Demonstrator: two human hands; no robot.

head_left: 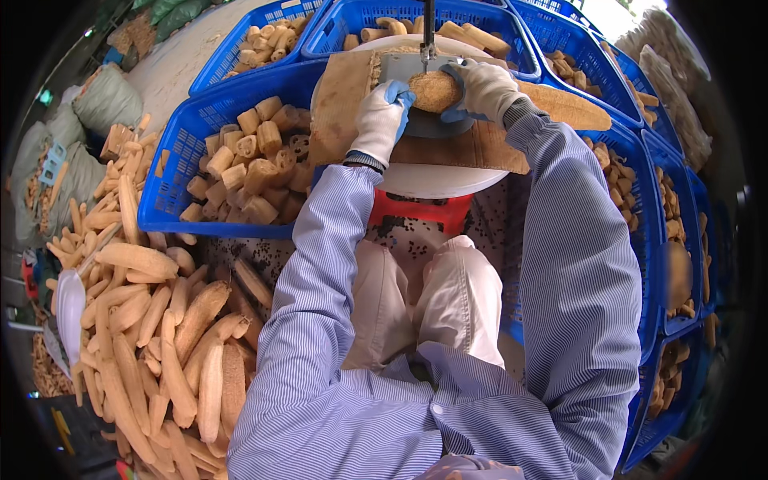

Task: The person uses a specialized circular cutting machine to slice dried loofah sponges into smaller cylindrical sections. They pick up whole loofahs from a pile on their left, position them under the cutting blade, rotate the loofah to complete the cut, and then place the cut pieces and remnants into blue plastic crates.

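A long tan dried loofah (pixel 568 106) lies crosswise over a grey metal plate of a cutting machine. My right hand (pixel 486 90), in a white glove with blue palm coating, is wrapped over its middle. The rounded left part of the loofah shows between my hands. My left hand (pixel 379 122), gloved alike, is closed at that left end, its blue fingertips against it; how much it grips is partly hidden. A thin upright metal rod (pixel 429 36) comes down just behind the loofah. Beneath the plate is a brown board (pixel 336 120) on a round white stand (pixel 432 182).
At the left, a blue basket (pixel 216 230) holds short cut loofah pieces. A big pile of whole loofahs (pixel 172 344) lies beside my left arm. More blue baskets (pixel 320 44) of loofahs stand behind and along the right. A red stool-like object (pixel 420 210) sits below the stand.
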